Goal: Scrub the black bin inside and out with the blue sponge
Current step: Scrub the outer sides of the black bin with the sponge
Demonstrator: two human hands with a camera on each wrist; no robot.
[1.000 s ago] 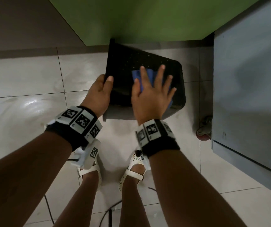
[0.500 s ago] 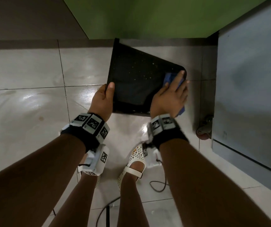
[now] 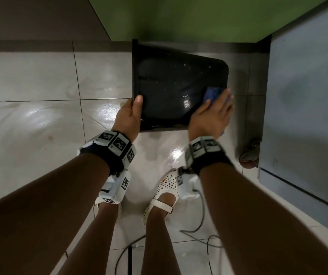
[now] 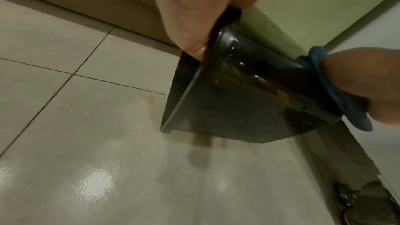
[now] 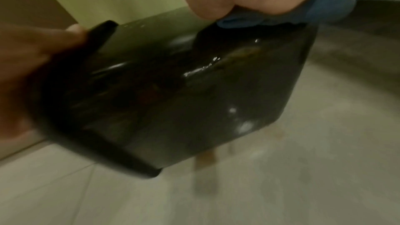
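Two hands work a black bin [image 3: 179,86] held tipped on its side above a tiled floor [image 3: 30,80], its open rim turned to the left and its closed bottom to the right. White specks dot the bin's dark upper wall, and a wet sheen shows near its right end. Left hand [image 3: 128,116] is clamped on the rim at the near left corner, thumb laid over the outer wall and the fingers hidden inside the opening. Right hand [image 3: 211,114] presses a blue sponge [image 3: 211,94] against the bin's near right corner, by the bottom edge; the fingers lie long and together over the sponge, which pokes out beyond the fingertips. From the left wrist camera, the sponge [image 4: 333,90] wraps around the bin's [image 4: 238,102] bottom edge beneath the right hand [image 4: 365,81]. The right wrist view is blurred, but shows the sponge [image 5: 281,16] squeezed flat on the glossy wall. Below the bin stand the person's feet in white perforated shoes [image 3: 165,193], with dark cables [image 3: 200,221] trailing on the tiles. A green wall [image 3: 189,16] rises at the far side, and a grey cabinet [image 3: 307,96] on a caster wheel [image 3: 250,153] fills the right.
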